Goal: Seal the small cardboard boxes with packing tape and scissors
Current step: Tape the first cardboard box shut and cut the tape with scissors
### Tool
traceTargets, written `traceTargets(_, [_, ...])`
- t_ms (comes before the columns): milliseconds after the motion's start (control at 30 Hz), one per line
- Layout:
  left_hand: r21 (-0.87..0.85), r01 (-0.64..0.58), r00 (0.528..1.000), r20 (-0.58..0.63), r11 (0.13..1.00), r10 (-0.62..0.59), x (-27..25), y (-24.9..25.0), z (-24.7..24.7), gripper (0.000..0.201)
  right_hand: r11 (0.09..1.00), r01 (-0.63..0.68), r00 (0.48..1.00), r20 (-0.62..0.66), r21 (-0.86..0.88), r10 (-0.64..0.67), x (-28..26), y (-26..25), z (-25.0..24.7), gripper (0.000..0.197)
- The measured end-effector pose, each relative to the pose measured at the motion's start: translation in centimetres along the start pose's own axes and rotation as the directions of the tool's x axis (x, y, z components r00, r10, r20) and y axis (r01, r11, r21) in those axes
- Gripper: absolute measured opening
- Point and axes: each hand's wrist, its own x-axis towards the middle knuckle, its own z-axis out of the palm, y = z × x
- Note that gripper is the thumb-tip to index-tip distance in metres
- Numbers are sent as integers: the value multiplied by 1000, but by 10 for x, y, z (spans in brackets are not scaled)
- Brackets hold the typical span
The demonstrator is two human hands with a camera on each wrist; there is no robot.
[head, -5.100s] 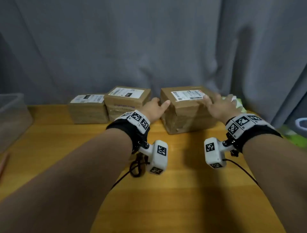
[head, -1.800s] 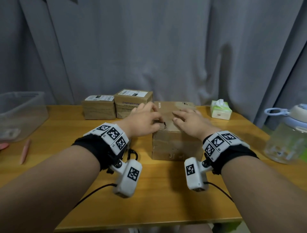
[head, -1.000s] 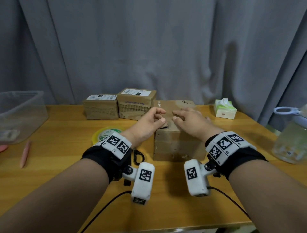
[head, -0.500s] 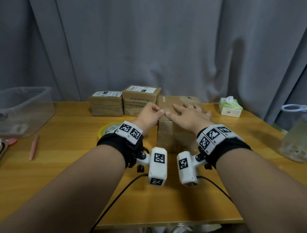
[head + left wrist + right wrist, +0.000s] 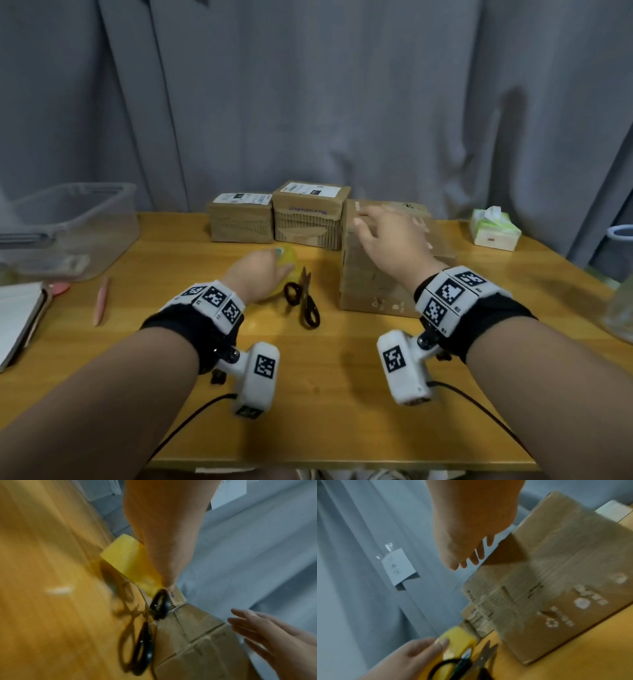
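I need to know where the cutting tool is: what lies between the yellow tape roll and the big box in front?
The black-handled scissors lie on the table between the tape roll and the box, shown in the head view.

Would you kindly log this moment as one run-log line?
left hand: grips yellow tape roll | right hand: open over cardboard box | scissors: on table

A home desk corner seems to be serving as a packing spot: grey curtains [image 5: 308, 102] are hanging behind a wooden table [image 5: 325, 394] carrying a tissue box [image 5: 495, 230], notebook [image 5: 17, 318] and plastic tub [image 5: 68, 226].
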Motion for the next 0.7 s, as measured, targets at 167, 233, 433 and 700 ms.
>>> traceTargets(167, [-537, -130, 950, -309, 833, -50, 6, 7, -32, 55, 919, 7, 999, 33, 395, -22, 16, -14, -9, 33])
traceTargets(233, [-579, -150, 945, -322, 801, -56, 9, 15, -38, 60, 865, 15, 995, 75, 501, -60, 20, -25, -13, 36])
traceTargets(433, [-559, -229, 941, -338, 797, 33, 6, 41, -46, 65, 932, 179, 980, 23, 315, -196, 24, -50, -13, 45])
traceTargets(700, [-659, -204, 967, -250, 724, 45, -1, 51, -55, 73, 969, 64, 997, 25, 238, -72, 31, -58, -20, 16])
